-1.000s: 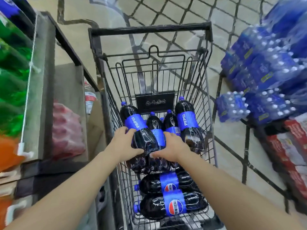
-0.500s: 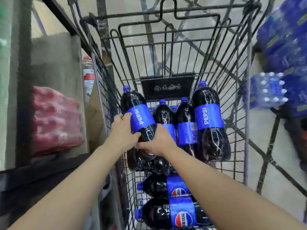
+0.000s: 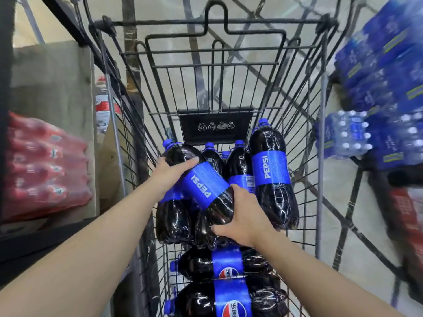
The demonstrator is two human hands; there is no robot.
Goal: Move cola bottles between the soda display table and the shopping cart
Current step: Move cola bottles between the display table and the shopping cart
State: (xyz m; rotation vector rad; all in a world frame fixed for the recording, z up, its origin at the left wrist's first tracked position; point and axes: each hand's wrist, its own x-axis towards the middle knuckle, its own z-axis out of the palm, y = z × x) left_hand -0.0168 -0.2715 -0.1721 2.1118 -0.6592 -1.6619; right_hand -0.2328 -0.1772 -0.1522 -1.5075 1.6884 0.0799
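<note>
Cola bottle (image 3: 207, 186) now tilted — wire cart (image 3: 320, 138)

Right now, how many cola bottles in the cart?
At least 7: tilted bottle held by both hands, one under it, two at the back, one upright right, two lying nearest. A blue cap suggests more hidden.

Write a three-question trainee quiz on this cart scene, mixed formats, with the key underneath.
1. True or false: both hands hold the tilted cola bottle.
2. The left hand sits nearer which end of that bottle: A) cap, B) base?
3. Fill in: two bottles lie on their sides at the cart's ____ end, nearest the camera.

Key:
1. True; the right hand takes the lower part.
2. A.
3. Near; the upper one is at, the lower at.
</note>
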